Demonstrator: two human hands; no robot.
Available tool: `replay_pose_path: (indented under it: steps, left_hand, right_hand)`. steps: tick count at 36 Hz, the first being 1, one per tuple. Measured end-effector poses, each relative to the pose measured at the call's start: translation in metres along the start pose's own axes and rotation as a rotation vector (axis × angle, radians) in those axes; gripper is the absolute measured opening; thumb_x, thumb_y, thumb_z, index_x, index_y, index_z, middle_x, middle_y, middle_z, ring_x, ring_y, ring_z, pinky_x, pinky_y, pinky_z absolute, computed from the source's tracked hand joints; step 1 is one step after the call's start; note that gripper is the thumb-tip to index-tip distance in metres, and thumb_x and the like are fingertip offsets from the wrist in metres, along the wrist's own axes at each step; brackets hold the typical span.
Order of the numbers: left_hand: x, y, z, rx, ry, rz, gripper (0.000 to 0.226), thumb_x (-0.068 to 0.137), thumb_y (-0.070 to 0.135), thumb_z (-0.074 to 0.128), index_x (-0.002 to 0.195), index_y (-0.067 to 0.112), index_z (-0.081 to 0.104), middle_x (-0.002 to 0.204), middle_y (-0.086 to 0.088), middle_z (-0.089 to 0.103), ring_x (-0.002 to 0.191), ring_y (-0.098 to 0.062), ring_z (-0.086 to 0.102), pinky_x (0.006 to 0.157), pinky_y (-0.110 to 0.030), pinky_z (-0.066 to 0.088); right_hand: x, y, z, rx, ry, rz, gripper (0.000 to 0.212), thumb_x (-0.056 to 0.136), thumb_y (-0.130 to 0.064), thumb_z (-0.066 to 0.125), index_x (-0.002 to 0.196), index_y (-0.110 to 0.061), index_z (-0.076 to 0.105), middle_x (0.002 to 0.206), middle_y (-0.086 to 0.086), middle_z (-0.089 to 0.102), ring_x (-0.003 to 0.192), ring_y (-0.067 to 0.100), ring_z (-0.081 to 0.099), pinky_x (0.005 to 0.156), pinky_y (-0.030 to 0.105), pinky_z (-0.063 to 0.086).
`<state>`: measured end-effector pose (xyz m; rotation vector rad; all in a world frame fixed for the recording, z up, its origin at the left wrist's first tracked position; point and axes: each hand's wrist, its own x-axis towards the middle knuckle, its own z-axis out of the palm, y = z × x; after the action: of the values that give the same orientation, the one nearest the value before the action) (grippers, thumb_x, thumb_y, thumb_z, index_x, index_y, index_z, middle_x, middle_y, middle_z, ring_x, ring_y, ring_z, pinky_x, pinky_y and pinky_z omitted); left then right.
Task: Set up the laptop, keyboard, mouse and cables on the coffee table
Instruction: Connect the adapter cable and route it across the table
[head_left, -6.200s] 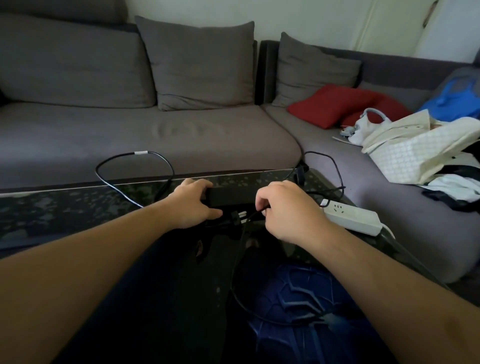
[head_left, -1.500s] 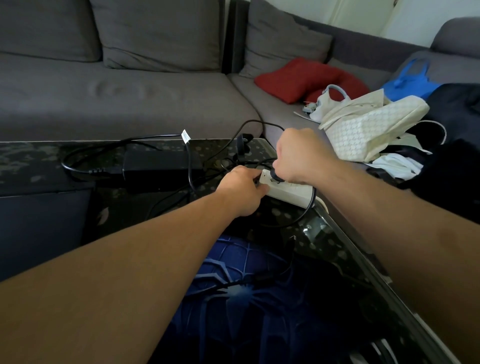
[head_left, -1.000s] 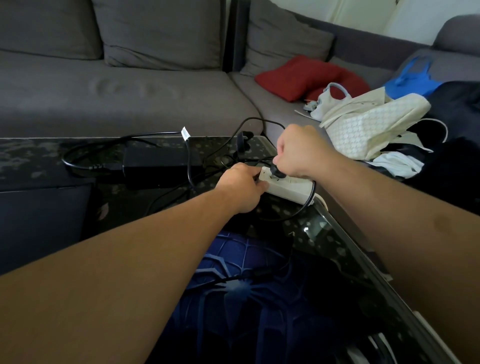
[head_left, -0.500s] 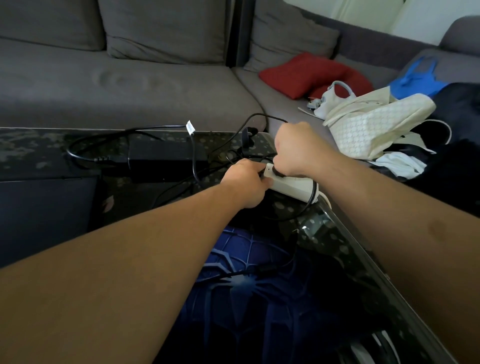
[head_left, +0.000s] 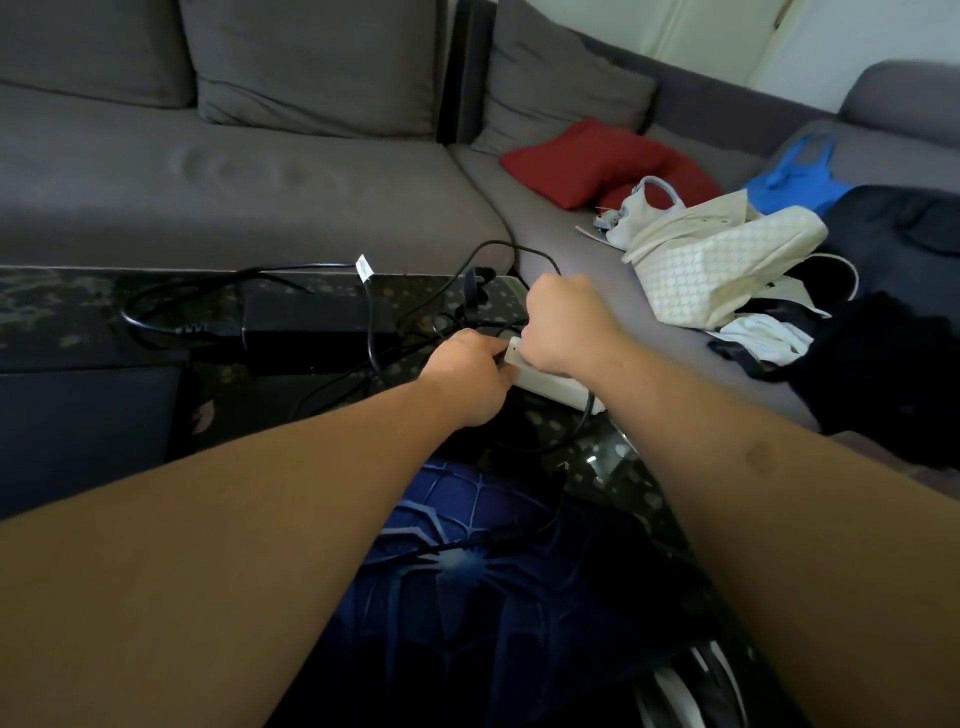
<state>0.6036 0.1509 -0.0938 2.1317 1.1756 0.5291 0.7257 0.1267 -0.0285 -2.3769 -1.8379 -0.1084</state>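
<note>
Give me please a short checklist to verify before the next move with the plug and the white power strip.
1. Power strip steadied: ok, the left hand holds its near end on the coffee table.
2. Plug gripped: cannot tell, the right hand is closed over the strip and hides the plug.
3. Plug fully seated: cannot tell, the socket is covered.
4. Power adapter lying safely on the table: ok.
5. Cable free of tangles: not ok, loops cross beside the adapter.

Left hand (head_left: 470, 382) and right hand (head_left: 563, 325) fisted, forearms extended.
</note>
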Motion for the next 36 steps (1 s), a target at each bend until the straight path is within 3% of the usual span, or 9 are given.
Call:
replay_pose_path:
  steps: [6,10,15,18,22,26,30,33,36]
  left_hand:
    - [-0.038,-0.004,-0.021,0.013,0.135,0.176,0.043,0.095,0.007,0.062,0.135,0.022,0.069,0.154,0.004,0.039,0.128,-0.016,0.054,0.103,-0.017,0.039]
    - [-0.069,-0.024,-0.048,0.204,0.292,0.200,0.039,0.088,0.008,0.063,0.124,0.020,0.072,0.138,0.003,0.050,0.123,-0.024,0.052,0.105,-0.036,0.048]
    - [-0.090,-0.050,-0.073,0.357,0.214,-0.047,0.038,0.090,0.014,0.057,0.127,0.012,0.064,0.130,-0.008,0.057,0.118,-0.032,0.058,0.098,-0.044,0.053]
    - [-0.094,-0.059,-0.078,0.343,0.234,-0.135,0.034,0.093,0.014,0.056,0.127,0.008,0.058,0.128,-0.011,0.057,0.117,-0.032,0.057,0.092,-0.042,0.054]
    - [-0.091,-0.061,-0.084,0.428,0.179,-0.176,0.031,0.093,0.019,0.058,0.121,0.008,0.061,0.121,-0.013,0.061,0.113,-0.034,0.060,0.085,-0.041,0.053]
    - [-0.085,-0.054,-0.092,0.489,0.099,-0.253,0.025,0.095,0.018,0.057,0.118,0.007,0.059,0.121,-0.016,0.064,0.110,-0.037,0.063,0.083,-0.042,0.051]
    - [-0.083,-0.043,-0.093,0.576,0.002,-0.299,0.028,0.096,0.015,0.058,0.123,0.009,0.057,0.124,-0.015,0.064,0.112,-0.036,0.065,0.076,-0.038,0.046]
    - [-0.084,-0.037,-0.092,0.546,0.074,-0.277,0.033,0.096,0.013,0.058,0.126,0.000,0.052,0.128,-0.020,0.062,0.115,-0.041,0.065,0.079,-0.041,0.047]
    - [-0.081,-0.031,-0.099,0.326,0.226,-0.196,0.022,0.097,0.011,0.055,0.115,0.000,0.048,0.117,-0.025,0.064,0.111,-0.046,0.065,0.084,-0.044,0.051]
  right_hand:
    - [-0.007,0.002,0.004,-0.033,0.032,0.034,0.041,0.098,-0.013,0.066,0.069,-0.018,0.038,0.075,0.005,0.043,0.067,0.021,0.044,0.053,0.030,0.029]
    - [-0.021,-0.012,-0.002,-0.213,0.005,-0.015,0.002,0.098,-0.013,0.063,0.096,-0.012,0.063,0.096,0.011,0.063,0.098,0.036,0.063,0.072,0.036,0.043]
    - [-0.038,-0.045,-0.003,-0.515,0.173,-0.171,0.028,0.085,-0.029,0.067,0.109,-0.016,0.073,0.119,0.012,0.062,0.116,0.037,0.051,0.096,0.043,0.040]
    - [-0.040,-0.069,0.006,-0.358,0.207,-0.340,0.036,0.078,-0.019,0.067,0.113,-0.011,0.065,0.110,0.014,0.064,0.106,0.037,0.058,0.086,0.044,0.045]
    - [-0.042,-0.095,0.013,0.065,-0.191,-0.345,0.049,0.087,-0.021,0.064,0.132,-0.028,0.047,0.104,0.009,0.065,0.087,0.035,0.063,0.067,0.039,0.048]
    - [-0.037,-0.104,0.020,0.005,-0.111,-0.302,0.040,0.088,-0.017,0.066,0.118,-0.024,0.040,0.085,0.003,0.053,0.076,0.032,0.058,0.062,0.039,0.045]
    - [-0.036,-0.101,0.028,0.118,-0.149,-0.237,0.035,0.091,-0.017,0.063,0.117,-0.025,0.041,0.090,0.003,0.056,0.077,0.028,0.060,0.061,0.039,0.049]
    - [-0.043,-0.100,0.029,0.236,-0.142,-0.188,0.040,0.090,-0.019,0.062,0.124,-0.024,0.042,0.096,0.004,0.062,0.086,0.031,0.065,0.072,0.044,0.057]
    - [-0.042,-0.101,0.024,0.526,-0.077,0.072,0.038,0.087,-0.014,0.062,0.122,-0.009,0.048,0.100,0.006,0.059,0.090,0.030,0.060,0.066,0.034,0.046]
